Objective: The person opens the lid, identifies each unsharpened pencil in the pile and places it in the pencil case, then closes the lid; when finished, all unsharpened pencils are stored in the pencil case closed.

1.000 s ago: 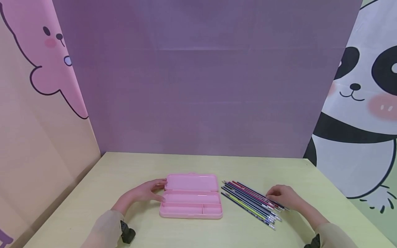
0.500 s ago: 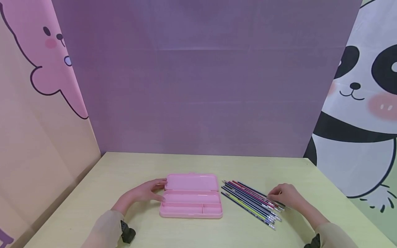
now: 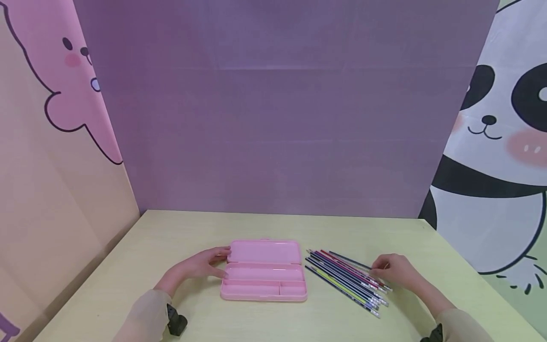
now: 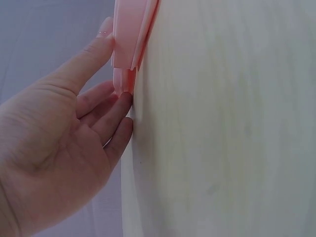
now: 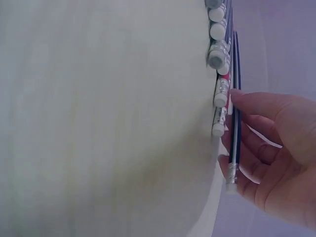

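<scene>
Several pencils, dark, red and yellow-green, lay slanted together on the desk, just right of a pink pencil case; any lettering on their barrels was too small to read. The right hand pinched one dark pencil at the bundle's far side between thumb and fingers; the head view hid its near end behind that hand, while the right wrist view showed the pale eraser. The case lay open, its lid folded back. Of the hands, the left hand was spread fairly wide, thumb and fingertips touching the case's left side; how firmly they pressed could not be told. Only the case's end showed in the left wrist view, cut off at the top. Behind the desk, a purple backdrop stood between a pink cartoon animal and a cartoon panda, both partly cut off.
</scene>
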{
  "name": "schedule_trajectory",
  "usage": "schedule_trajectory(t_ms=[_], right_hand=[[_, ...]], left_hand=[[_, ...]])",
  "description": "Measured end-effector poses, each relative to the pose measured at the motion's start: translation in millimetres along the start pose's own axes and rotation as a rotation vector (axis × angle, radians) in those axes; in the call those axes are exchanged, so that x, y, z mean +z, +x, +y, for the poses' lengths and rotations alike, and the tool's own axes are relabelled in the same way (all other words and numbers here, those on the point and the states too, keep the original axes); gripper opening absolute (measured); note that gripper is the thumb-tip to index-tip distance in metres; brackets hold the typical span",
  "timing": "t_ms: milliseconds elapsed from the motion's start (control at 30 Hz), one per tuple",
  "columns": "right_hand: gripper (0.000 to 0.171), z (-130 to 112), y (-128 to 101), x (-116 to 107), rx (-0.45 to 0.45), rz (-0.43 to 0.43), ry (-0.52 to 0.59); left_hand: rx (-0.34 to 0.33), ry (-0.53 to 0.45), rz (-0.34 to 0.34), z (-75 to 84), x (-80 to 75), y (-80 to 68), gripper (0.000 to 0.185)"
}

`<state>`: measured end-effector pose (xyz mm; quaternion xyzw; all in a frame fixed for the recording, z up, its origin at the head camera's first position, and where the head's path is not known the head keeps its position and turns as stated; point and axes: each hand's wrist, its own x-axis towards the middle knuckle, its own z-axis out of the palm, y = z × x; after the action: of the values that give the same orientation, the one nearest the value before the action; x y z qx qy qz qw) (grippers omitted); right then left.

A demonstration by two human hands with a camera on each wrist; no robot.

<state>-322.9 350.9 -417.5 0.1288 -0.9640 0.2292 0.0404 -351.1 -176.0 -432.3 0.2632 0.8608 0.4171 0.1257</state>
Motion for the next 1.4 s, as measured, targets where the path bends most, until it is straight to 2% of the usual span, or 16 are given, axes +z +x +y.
schedule_trajectory(t_ms=[300,800,1133,1400], right_hand=[[0.009,-10.1,3.0,-1.7,-0.070,0.052,0.054],[0.017,-28.8,12.3,3.5,-0.113,0.144,0.146],[0.017,-50.3,16.7,4.4,-0.158,0.116,0.165],[0.013,-68.3,21.3,10.4,-0.194,0.142,0.218]], left_hand=[[-0.003,0.003,-0.003,1.8,1.1,0.4,0.075],[-0.018,0.000,0.005,3.8,1.2,0.1,0.075],[0.000,-0.006,-0.005,1.0,1.4,-0.4,0.076],[-0.018,0.009,0.007,3.2,1.0,-1.5,0.077]])
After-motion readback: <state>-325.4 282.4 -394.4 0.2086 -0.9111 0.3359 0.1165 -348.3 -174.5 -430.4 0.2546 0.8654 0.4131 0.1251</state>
